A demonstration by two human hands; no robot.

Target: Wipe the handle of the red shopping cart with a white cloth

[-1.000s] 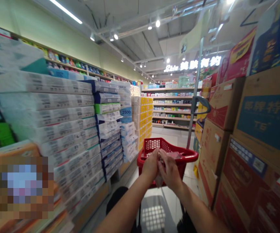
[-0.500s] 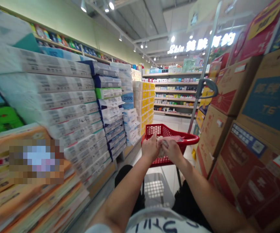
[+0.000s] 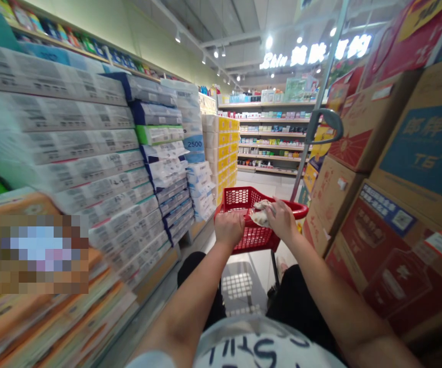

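Note:
My left hand (image 3: pixel 229 228) is closed around the near rim of a red plastic shopping cart (image 3: pixel 259 240), knuckles up. To its right, my right hand (image 3: pixel 283 219) holds a small crumpled, whitish, soft item (image 3: pixel 260 214) that looks like a packet or cloth; its kind is not clear. Part of it is hidden by the fingers. This item rests over the near edge of the cart, between my two hands. The cart's basket has perforated walls and stands right in front of my legs.
Tall stacks of wrapped tissue packs (image 3: pixel 86 122) line the left side, with orange packs (image 3: pixel 101 286) nearer. Stacked cardboard boxes (image 3: pixel 358 214) crowd the right, beside a metal pole with a grey handle (image 3: pixel 325 127). Product shelves (image 3: pixel 270 134) stand across the far end.
My hands were together over the whitish item; now they are apart. My left hand has moved left onto the cart rim, and the item stays with my right hand. The view has advanced slightly.

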